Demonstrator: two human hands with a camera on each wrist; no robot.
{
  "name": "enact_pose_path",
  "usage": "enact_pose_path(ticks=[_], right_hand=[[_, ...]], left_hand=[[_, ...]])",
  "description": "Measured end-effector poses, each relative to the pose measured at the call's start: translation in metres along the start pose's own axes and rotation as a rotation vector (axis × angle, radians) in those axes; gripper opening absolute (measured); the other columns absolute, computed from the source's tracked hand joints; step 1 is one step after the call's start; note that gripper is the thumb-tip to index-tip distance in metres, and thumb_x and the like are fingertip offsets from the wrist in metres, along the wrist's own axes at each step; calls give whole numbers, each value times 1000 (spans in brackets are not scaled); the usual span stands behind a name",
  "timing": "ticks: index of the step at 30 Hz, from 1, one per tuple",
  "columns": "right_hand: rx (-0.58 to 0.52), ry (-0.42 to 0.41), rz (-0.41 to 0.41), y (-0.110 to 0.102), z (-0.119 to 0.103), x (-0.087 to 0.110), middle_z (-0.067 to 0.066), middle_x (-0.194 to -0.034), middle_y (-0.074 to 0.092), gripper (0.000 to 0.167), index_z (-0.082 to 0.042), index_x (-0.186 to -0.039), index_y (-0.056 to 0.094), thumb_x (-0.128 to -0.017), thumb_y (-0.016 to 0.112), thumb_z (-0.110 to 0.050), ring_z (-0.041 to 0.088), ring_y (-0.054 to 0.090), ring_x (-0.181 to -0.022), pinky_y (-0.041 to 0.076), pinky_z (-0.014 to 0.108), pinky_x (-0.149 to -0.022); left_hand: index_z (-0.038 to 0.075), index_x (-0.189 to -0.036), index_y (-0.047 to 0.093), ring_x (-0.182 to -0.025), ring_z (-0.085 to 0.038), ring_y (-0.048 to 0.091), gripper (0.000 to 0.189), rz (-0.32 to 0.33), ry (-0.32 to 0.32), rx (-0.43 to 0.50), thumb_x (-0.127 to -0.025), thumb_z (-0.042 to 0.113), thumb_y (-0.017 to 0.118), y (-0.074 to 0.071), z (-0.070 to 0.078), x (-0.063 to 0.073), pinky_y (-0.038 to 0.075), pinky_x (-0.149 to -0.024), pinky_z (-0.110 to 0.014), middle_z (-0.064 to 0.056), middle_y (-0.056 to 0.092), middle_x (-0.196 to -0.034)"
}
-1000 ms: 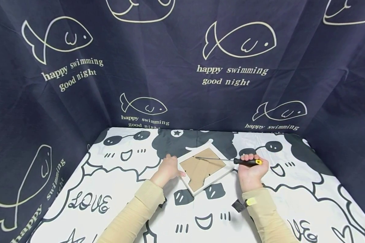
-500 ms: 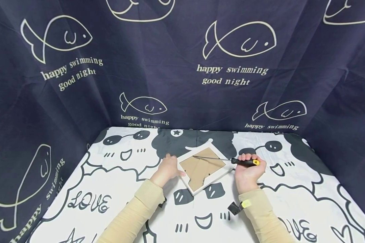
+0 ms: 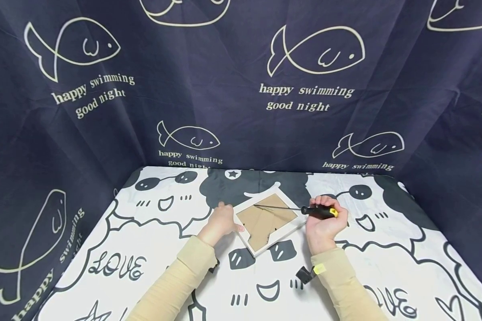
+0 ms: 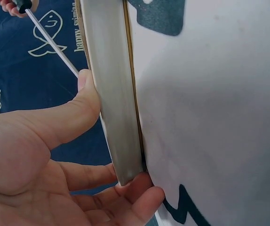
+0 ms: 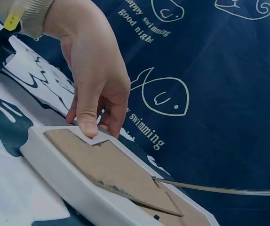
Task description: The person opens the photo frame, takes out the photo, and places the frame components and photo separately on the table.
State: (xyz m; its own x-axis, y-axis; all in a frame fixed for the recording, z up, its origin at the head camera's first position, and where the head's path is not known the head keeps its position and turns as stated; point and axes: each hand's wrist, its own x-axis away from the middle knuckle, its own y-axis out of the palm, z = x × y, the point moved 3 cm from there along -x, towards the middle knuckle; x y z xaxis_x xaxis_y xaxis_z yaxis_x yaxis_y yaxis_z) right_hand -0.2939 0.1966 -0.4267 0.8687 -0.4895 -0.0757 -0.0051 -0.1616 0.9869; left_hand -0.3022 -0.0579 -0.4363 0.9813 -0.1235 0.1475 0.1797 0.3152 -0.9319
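Observation:
A white picture frame (image 3: 282,232) lies back side up, one corner toward the person, with a brown backing board (image 3: 261,223) inside it. The board has a notched, ragged edge. My left hand (image 3: 222,221) grips the frame's left corner; in the left wrist view, the thumb (image 4: 81,106) presses one face and the fingers curl under the other. My right hand (image 3: 324,227) holds a screwdriver (image 3: 319,211) by its black and yellow handle. Its long shaft (image 5: 219,190) crosses the board, and the tip meets the board near the frame's upper-left inner edge.
A white cloth (image 3: 269,272) printed with dark cartoon figures covers the table. Dark blue curtains (image 3: 233,89) with fish drawings and lettering stand behind and at both sides. A small black device with a yellow tag (image 3: 319,268) sits at the right wrist.
My right hand has moved a little to the left with the screwdriver, and the tip has slid toward the frame's upper-left edge. My left hand keeps its grip on the corner.

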Motion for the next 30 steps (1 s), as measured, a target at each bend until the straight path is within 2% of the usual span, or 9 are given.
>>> enact_pose_path(ticks=[6,11,16,20,22,26,30], right_hand=[[25,-60,8,8,3,0,10,-56,41,28,-3,-49,33,-76,38,-11,24,34,-59,33,32,-60],[46,-81,-34,20,8,2,8,-49,39,33,-5,-47,34,-79,35,-11,21,35,-50,31,29,-51],[26,-16,-133,32,15,5,4,-43,35,40,-6,-49,36,-88,28,-10,16,32,-39,25,25,-41],[108,-9,-226,40,21,5,2,-41,37,47,-7,-50,38,-94,23,-9,13,32,-35,24,23,-39],[164,-25,-279,44,23,4,3,-40,39,47,-6,-50,39,-95,25,-8,13,34,-34,25,23,-39],[180,-13,-383,48,26,-2,8,-44,44,42,0,-51,37,-92,36,-7,17,37,-38,30,26,-40],[197,12,-460,48,26,-4,9,-48,46,41,2,-52,36,-92,38,-7,19,39,-40,33,27,-40]], left_hand=[[-10,-119,55,-102,-41,58,81,2,5,12,-64,43,83,2,-1,-1,52,-81,-44,-27,50,-115],[-9,-118,56,-100,-40,59,81,6,16,12,-62,43,84,1,0,-1,52,-81,-44,-26,51,-113],[-9,-119,57,-101,-41,59,83,9,29,-1,-61,43,84,0,1,-1,51,-84,-45,-27,52,-116],[-9,-119,57,-102,-41,59,83,10,47,-15,-61,45,84,-1,1,-2,51,-85,-45,-27,53,-116],[-9,-119,57,-101,-41,59,84,12,52,-19,-61,45,84,-1,1,-2,51,-85,-44,-27,53,-116],[-10,-118,57,-101,-41,59,83,11,58,-20,-62,45,84,-2,0,-3,51,-85,-45,-27,53,-116],[-11,-117,57,-101,-41,59,82,7,65,-14,-63,44,84,-2,-1,-3,51,-85,-45,-28,53,-116]])
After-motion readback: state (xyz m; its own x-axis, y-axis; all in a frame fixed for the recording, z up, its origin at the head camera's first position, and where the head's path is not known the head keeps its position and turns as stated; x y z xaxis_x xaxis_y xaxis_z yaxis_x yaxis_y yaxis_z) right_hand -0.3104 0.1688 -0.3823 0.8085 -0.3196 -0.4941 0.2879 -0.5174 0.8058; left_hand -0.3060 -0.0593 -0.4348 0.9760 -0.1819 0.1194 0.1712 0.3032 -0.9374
